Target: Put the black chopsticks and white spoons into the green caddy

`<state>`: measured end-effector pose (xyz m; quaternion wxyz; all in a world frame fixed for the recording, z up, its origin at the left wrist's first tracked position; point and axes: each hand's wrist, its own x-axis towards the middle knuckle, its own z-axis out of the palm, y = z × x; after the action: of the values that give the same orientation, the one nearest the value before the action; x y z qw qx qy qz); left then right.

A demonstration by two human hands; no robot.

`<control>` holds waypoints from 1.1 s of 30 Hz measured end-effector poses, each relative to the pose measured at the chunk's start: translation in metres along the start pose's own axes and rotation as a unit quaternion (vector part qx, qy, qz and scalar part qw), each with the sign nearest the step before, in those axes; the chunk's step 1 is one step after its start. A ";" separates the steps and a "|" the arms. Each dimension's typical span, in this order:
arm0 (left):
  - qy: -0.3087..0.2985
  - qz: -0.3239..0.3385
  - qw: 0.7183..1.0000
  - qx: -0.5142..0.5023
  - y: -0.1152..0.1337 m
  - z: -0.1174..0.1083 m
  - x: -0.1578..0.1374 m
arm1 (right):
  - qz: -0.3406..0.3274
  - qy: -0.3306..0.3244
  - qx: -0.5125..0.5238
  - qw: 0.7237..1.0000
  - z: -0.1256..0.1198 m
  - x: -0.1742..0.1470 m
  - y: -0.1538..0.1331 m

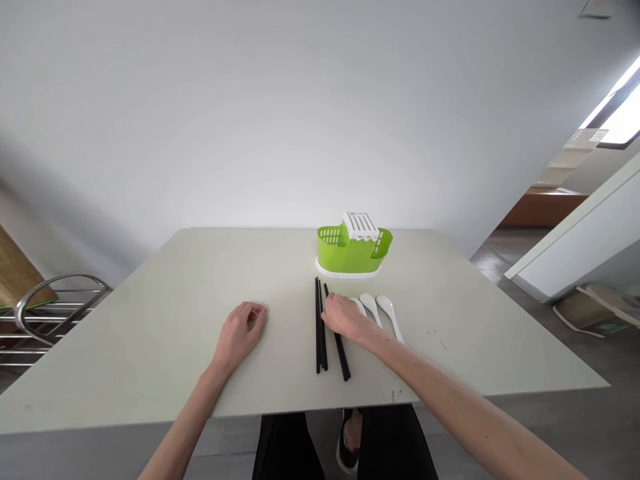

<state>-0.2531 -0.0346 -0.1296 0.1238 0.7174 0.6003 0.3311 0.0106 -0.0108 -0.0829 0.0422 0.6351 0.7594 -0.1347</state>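
My right hand is closed over the upper part of a pair of black chopsticks, which slant across the table. Its fingertips are partly hidden under the hand. Just left of it lie more black chopsticks, nearly parallel, pointing away from me. White spoons lie to the right of the hand, one of them partly covered by my wrist. My left hand rests on the table farther left, loosely curled, thumb near the fingertips, with nothing in it.
A green utensil holder with a white slotted top and white base stands beyond the chopsticks, near the wall. The pale table has its front edge close to my legs. A metal rack is beside it on the left.
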 end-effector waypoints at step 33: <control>-0.306 -0.031 0.822 -0.479 0.131 0.024 -0.028 | -0.225 0.165 0.563 0.778 -0.081 -0.053 0.038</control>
<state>-0.1377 -0.0887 -0.0812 0.6397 0.6128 0.3195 0.3364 0.0664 -0.0349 0.0017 -0.4803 0.3688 0.6648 -0.4375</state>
